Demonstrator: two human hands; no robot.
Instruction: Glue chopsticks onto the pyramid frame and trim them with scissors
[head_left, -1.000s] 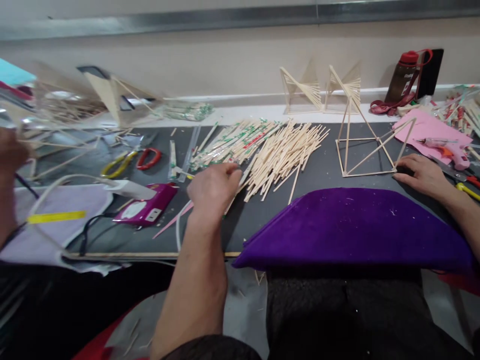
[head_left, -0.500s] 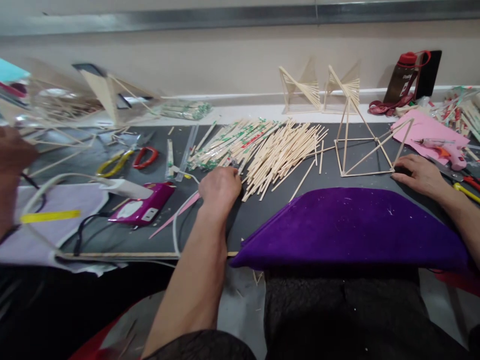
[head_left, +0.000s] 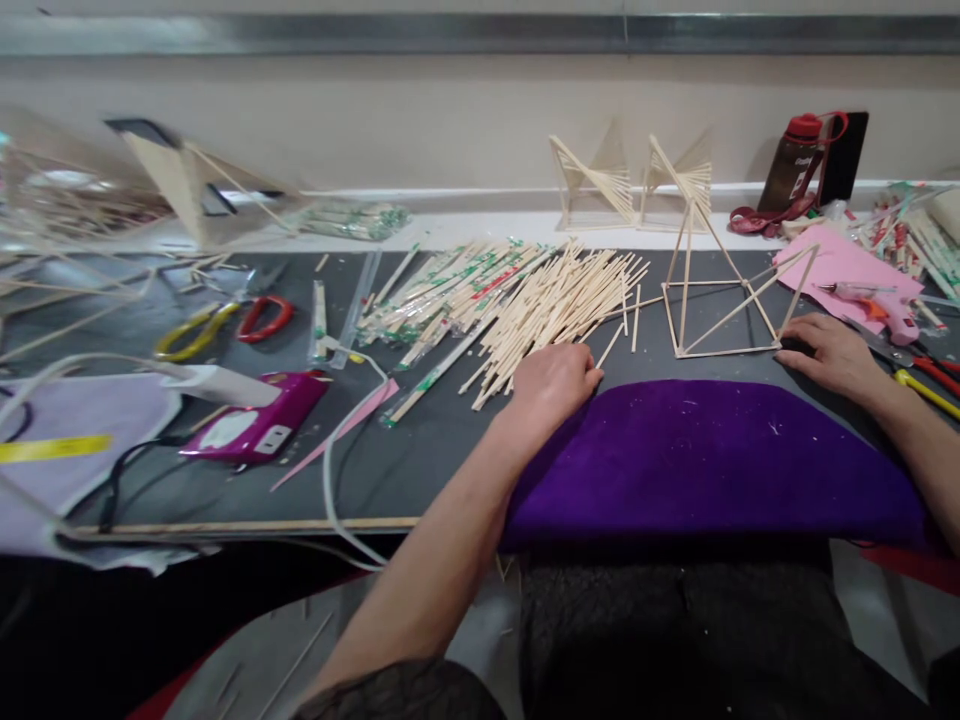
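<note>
My left hand (head_left: 556, 383) is over the near edge of a pile of bare wooden sticks (head_left: 555, 305), beside the purple cloth (head_left: 712, 460). Its fingers are curled in, and what they hold, if anything, is hidden. My right hand (head_left: 829, 352) has its fingertips at the lower right corner of an open stick frame (head_left: 727, 352) and is closed on that corner. The frame stands on the grey table (head_left: 450, 440), with a pointed top at its back. Left of the bare sticks lie sticks in clear wrappers (head_left: 450, 290).
At the left are a magenta power box (head_left: 300, 415) with a white cable, yellow-handled pliers (head_left: 196, 330) and red-handled ones (head_left: 265, 318). Two twisted stick models (head_left: 592, 185) stand by the wall. A glue gun (head_left: 885, 305) and a bottle (head_left: 791, 165) are at the right.
My left hand has moved right, from beside the wrapped sticks to the near edge of the bare pile. My right hand stays at the frame's corner. Another person's hand has left view at the left.
</note>
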